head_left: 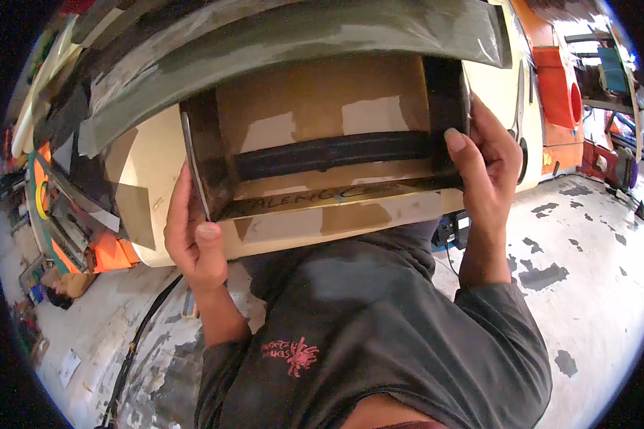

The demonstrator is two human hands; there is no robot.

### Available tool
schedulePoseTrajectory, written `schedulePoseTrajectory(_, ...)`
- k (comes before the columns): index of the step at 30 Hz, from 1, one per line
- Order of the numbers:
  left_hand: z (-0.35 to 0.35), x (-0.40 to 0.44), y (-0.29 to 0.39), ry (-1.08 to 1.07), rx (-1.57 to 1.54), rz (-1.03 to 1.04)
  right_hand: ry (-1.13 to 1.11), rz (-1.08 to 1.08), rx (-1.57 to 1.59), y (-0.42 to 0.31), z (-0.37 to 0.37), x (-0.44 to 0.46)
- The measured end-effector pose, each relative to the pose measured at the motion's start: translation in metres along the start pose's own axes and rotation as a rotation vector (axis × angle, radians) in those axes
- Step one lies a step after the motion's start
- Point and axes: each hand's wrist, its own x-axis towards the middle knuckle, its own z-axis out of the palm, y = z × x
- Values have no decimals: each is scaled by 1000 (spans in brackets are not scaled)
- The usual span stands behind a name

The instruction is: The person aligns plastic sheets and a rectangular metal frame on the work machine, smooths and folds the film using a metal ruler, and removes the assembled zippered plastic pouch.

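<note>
The box is held over the near edge of the cream bench, its open side facing the wearer. The left hand grips its left wall, thumb at the near corner and fingers outside; the right hand grasps the right wall, its thumb turned inward. A black strip runs across the inside, and dark lettering marks the near wall. Beyond the box, a grey-green sheet arches across. An orange bin stands farther right, above the patchy floor.
</note>
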Motion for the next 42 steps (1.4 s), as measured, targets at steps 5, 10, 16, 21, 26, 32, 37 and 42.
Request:
schedulePoseTrajectory(5,-2,-1,-2,-8,-4,-4,-73,-5,-77,6,-8,0)
schedulePoseTrajectory(10,-1,2,-1,-10,44,24,-61,-19,-32,2,-5,1)
schedulePoseTrajectory(16,-1,0,-2,-4,40,0,-68,27,-81,3,-10,-2)
schedulePoseTrajectory(21,1,4,1,-25,18,8,-62,41,-113,2,-10,-1)
schedulePoseTrajectory(26,0,2,2,-17,26,-22,-57,-29,-120,9,-7,0)
schedulePoseTrajectory(32,-2,3,0,-63,-13,16,-38,10,-76,9,-9,0)
schedulePoseTrajectory(37,-2,4,0,-56,-5,43,-10,41,-102,11,-10,-1)
schedulePoseTrajectory(42,-3,4,-3,-55,11,82,20,20,-102,19,-13,0)
